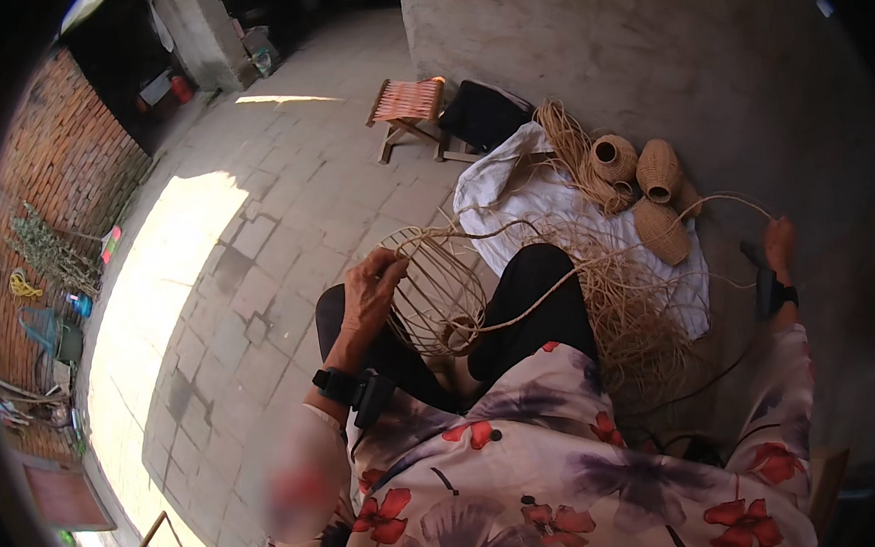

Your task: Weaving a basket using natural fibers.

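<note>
An open basket frame (439,298) of thin ribs rests between my knees. My left hand (371,296) is closed on the rim of that frame, fingers pinched at its upper left side. Out at the far right, my right hand (779,246) is closed on a tan cord (728,196). The cord arcs back from there toward my lap, and a strand of it reaches the lower part of the frame. Another length runs from the rim by my left hand to the right. The fingertips of my right hand are small and partly hidden.
A heap of loose cord (631,317) lies right of my knees, partly on a white cloth (487,185). Several woven vase-shaped baskets (658,168) sit on it near the wall. A folding stool (409,101) and a black bag (483,115) stand beyond. Plants lean on a brick wall (58,126).
</note>
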`<state>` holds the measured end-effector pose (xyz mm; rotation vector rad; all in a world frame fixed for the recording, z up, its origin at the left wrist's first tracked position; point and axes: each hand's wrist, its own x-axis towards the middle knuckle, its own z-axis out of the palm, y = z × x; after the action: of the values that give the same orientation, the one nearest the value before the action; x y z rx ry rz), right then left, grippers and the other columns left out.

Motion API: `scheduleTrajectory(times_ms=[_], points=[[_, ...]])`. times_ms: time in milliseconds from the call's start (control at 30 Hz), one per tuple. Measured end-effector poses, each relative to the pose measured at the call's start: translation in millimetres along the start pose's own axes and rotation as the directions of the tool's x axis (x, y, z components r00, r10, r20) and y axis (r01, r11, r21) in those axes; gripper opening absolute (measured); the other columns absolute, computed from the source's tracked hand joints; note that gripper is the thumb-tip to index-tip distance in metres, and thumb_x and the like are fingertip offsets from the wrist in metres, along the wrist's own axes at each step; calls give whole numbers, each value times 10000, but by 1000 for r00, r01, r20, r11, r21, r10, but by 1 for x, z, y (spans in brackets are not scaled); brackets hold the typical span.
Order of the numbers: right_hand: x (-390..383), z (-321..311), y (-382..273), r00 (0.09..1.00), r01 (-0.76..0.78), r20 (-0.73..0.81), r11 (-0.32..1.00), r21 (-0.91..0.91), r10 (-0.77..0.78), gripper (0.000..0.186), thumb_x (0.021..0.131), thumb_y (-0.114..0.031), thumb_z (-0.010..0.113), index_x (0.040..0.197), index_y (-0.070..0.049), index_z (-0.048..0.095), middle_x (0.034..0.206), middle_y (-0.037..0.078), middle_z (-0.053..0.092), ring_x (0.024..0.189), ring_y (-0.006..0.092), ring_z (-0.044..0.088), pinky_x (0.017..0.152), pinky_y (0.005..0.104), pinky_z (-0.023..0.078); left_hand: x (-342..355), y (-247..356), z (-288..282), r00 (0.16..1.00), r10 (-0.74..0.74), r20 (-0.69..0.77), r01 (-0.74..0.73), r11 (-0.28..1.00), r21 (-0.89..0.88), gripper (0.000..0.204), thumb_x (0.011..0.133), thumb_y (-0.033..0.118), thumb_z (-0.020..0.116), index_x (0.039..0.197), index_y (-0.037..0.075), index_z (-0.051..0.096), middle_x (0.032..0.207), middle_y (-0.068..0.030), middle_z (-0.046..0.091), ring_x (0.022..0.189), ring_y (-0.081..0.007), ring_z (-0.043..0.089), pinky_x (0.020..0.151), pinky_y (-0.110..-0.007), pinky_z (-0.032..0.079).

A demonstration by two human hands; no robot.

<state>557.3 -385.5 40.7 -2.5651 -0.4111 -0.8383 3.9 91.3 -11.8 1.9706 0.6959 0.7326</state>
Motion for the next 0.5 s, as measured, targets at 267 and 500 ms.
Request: scheduleTrajectory(times_ms=[267, 500], points=[[-165, 25, -240, 633, 392, 310, 638, 662, -710, 189, 815, -164, 678, 934, -20, 649, 893, 151, 633, 846, 332, 609, 778, 423, 472, 2, 7, 4, 1000, -4, 4, 4, 999, 45, 180, 874, 164, 653, 923, -9, 663, 772, -105, 667, 726, -181, 630, 702, -307, 490], [-286, 18, -327, 66, 731, 228, 203, 652, -971, 238, 821, -310, 703, 805, -79, 646, 906, 52, 590, 939, 225, 552, 933, 423, 377, 2, 6, 3, 999, -10, -30, 9, 1000, -14, 175, 873, 159, 652, 912, -11, 668, 767, -87, 671, 718, -157, 618, 685, -301, 484]])
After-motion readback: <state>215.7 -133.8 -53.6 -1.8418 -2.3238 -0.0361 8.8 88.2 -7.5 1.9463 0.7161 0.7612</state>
